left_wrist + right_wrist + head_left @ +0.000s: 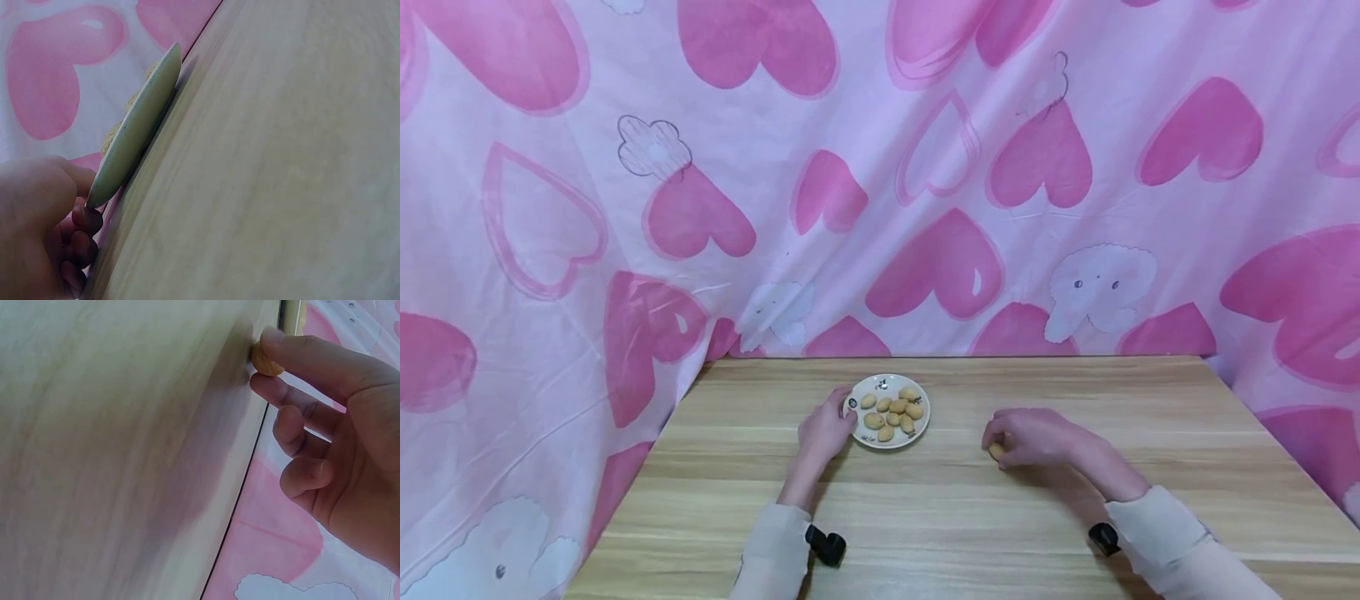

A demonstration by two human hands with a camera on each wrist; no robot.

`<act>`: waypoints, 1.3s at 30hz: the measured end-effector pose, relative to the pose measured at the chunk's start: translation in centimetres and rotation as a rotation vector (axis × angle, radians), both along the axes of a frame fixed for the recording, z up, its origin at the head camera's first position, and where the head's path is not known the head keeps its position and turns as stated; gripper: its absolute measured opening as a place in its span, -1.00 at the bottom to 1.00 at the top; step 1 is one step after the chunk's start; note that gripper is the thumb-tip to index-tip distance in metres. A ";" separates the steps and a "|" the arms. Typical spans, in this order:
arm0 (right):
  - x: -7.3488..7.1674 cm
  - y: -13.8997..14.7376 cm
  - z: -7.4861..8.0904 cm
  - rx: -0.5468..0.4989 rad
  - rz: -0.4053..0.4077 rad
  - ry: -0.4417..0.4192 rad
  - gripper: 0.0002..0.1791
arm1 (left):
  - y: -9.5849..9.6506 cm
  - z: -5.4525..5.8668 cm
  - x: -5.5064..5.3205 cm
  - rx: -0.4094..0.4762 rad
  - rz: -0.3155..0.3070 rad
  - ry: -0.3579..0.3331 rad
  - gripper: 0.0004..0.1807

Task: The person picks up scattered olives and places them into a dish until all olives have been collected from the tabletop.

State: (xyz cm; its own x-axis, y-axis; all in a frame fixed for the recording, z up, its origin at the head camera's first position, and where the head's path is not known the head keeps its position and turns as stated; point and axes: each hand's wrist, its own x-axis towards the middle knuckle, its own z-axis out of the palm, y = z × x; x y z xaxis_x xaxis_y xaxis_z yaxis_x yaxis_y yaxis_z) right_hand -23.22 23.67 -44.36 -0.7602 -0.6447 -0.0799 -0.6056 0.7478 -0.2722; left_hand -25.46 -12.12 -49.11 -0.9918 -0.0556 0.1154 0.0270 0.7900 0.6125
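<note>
My left hand [826,427] pinches the left rim of a small round white plate [904,443] with dark printed marks. In the left wrist view the thumb lies over the edge of the plate [136,137] and curled fingers sit under it. Several tan, oval nuts in their shells [893,419] lie on the plate. To the right of the plate, close over the table, my right hand [1033,435] pinches a single nut [265,361] between thumb and index finger. Its other fingers are loosely curled beside the nut.
The wooden table [940,525] has light grain and runs back to a pink curtain [925,167] printed with hearts. Each sleeve carries a black wrist camera, one on the left [826,546] and one on the right [1104,538].
</note>
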 end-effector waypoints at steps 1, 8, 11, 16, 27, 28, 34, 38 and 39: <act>-0.1 -0.1 -0.1 -0.005 0.005 0.000 -0.76 | 0.0 0.0 0.0 0.002 0.002 -0.002 -0.46; -0.1 -0.9 0.0 -0.021 -0.041 0.012 -0.76 | -0.1 -0.1 0.1 0.002 -0.011 0.015 -0.46; -0.1 -1.5 0.2 -0.036 -0.073 0.015 -0.73 | -0.1 0.0 0.0 0.005 -0.004 0.006 -0.46; -0.5 -2.5 0.7 -0.083 -0.083 0.029 -0.73 | 0.0 0.1 -0.3 0.005 -0.009 0.011 -0.46; -2.1 -4.2 1.1 -0.130 0.020 0.059 -0.72 | -0.2 0.1 -0.1 0.012 0.001 -0.005 -0.46; -2.3 -4.4 1.2 -0.140 0.028 0.063 -0.72 | -0.1 0.1 -0.1 0.013 0.002 -0.003 -0.46; -3.0 -5.2 1.2 -0.155 0.015 0.064 -0.72 | 0.1 0.1 -0.3 0.013 -0.013 -0.003 -0.46; -3.5 -5.9 1.1 -0.166 -0.003 0.046 -0.70 | 0.1 0.0 -0.2 0.007 -0.004 -0.005 -0.46; -3.7 -6.1 1.1 -0.173 -0.004 0.047 -0.70 | 0.1 0.0 -0.2 0.005 -0.002 -0.005 -0.46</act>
State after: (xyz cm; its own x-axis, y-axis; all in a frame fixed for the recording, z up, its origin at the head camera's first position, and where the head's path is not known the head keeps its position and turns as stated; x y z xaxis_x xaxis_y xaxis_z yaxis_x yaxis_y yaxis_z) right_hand -26.90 17.57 -43.23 -0.7629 -0.6430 0.0674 -0.6180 0.6946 -0.3683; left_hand -25.66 -12.06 -49.15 -0.9925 -0.0543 0.1097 0.0251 0.7868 0.6167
